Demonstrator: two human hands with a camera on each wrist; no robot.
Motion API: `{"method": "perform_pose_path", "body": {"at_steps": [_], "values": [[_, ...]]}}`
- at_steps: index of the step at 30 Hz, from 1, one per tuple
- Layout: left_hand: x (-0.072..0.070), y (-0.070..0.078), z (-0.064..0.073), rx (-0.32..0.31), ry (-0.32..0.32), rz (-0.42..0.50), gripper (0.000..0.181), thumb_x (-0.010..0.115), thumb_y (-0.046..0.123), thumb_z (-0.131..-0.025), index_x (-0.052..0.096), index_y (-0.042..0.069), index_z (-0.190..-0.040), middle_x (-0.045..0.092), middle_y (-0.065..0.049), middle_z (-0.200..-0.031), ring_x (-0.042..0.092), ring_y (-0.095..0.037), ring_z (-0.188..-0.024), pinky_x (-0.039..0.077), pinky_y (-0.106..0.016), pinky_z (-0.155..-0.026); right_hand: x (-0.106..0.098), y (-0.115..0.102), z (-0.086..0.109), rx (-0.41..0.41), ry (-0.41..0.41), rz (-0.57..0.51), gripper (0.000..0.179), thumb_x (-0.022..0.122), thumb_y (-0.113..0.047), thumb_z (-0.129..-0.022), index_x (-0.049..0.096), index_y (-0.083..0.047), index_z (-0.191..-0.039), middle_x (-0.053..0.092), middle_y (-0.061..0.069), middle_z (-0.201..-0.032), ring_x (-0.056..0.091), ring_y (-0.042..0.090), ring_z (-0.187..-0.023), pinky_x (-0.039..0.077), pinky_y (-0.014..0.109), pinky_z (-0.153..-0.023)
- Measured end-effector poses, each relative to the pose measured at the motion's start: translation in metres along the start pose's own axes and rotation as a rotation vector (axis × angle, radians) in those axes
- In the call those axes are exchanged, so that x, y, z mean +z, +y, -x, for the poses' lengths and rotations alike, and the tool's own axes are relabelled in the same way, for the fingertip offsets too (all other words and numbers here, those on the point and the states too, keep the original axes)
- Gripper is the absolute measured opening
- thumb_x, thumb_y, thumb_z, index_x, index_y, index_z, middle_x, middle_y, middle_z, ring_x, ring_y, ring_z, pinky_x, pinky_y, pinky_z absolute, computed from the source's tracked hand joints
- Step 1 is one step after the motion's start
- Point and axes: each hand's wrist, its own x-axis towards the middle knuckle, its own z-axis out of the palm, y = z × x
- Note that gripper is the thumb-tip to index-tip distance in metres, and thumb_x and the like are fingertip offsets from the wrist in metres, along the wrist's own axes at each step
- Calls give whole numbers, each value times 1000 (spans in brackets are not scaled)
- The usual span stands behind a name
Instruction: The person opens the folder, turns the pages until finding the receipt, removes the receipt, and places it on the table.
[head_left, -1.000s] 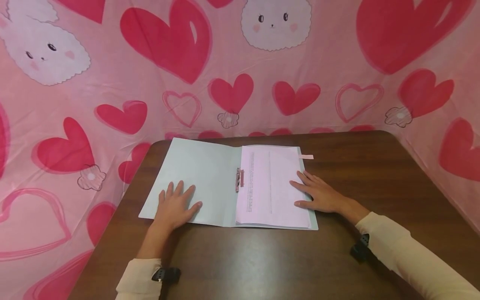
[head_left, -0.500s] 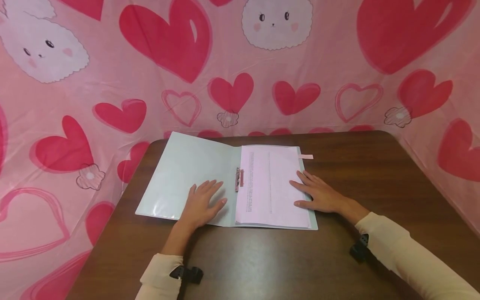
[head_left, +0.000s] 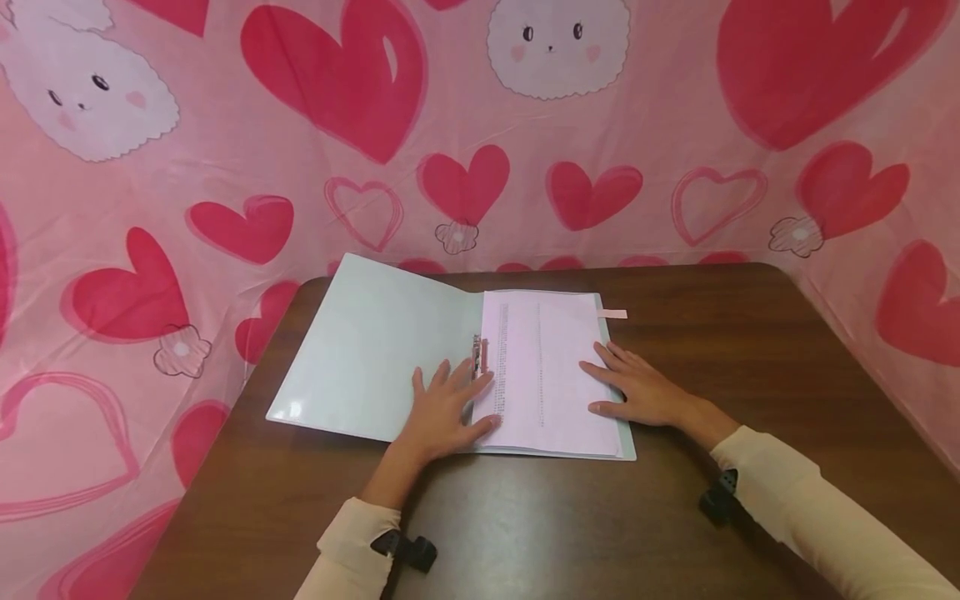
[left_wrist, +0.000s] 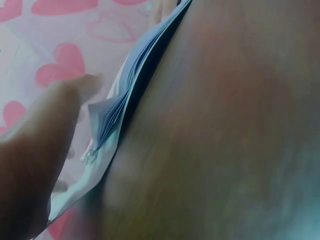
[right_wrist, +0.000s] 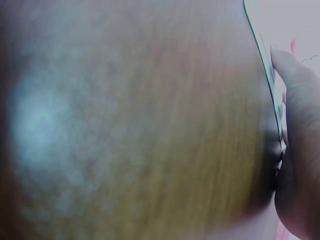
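Note:
A pale green file folder [head_left: 367, 350] lies spread open on the table, its left cover tilted up off the wood. Printed sheets [head_left: 562, 375] fill its right side, beside a metal clip [head_left: 476, 354] at the spine. With fingers spread, my left hand [head_left: 442, 417] is over the spine, its fingertips overlapping the sheets' left edge. The left wrist view shows the thumb [left_wrist: 55, 110] close to the stacked page edges [left_wrist: 110, 115]. My right hand [head_left: 637, 387] rests flat with spread fingers on the right edge of the sheets; in the right wrist view its thumb [right_wrist: 287, 65] is beside the folder's edge.
The brown wooden table [head_left: 570, 533] extends around the folder. A pink paper tab [head_left: 612, 314] sticks out from the folder's right edge. Behind the table hangs a pink curtain [head_left: 525, 125] with hearts. Each wrist wears a black camera [head_left: 408, 548].
My left hand has slid right from the left cover to the spine and the sheets' edge. The left cover's outer edge has risen off the table. The right hand has stayed put.

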Motion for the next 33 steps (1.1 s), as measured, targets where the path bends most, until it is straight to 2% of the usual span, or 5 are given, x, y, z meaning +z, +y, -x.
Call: {"method": "perform_pose_path", "body": {"at_steps": [4,10,27,33], "values": [[4,2,-2,-13,-45,-22,80,43,79,-86,37,41,-156,28,-3,-170,22,-49,-155,5,-82,-116,1,0,-1,-1,0,1,83,61,-63,-92,32,-26,-161,12,11,-173,6,41,-160,10,65,-127],[5,2,-2,-14,-74,-15,79,42,78,-86,37,41,-156,28,1,-170,23,-49,-155,4,-80,-118,1,0,-2,0,-2,-2,83,61,-63,-92,31,-26,-161,11,11,-173,6,41,-160,10,65,-127],[11,0,-5,15,-70,-59,79,41,79,-87,36,42,-156,27,1,-171,23,-47,-156,8,-81,-116,-1,2,-4,15,-8,-9,84,63,-61,-91,31,-26,-161,11,10,-174,5,40,-161,11,66,-126],[10,0,-5,21,-76,-70,78,43,78,-87,38,41,-155,29,0,-170,24,-48,-155,11,-82,-115,-5,2,-4,1,19,-20,83,66,-59,-90,38,-22,-158,18,13,-172,12,43,-159,19,70,-123]]}}
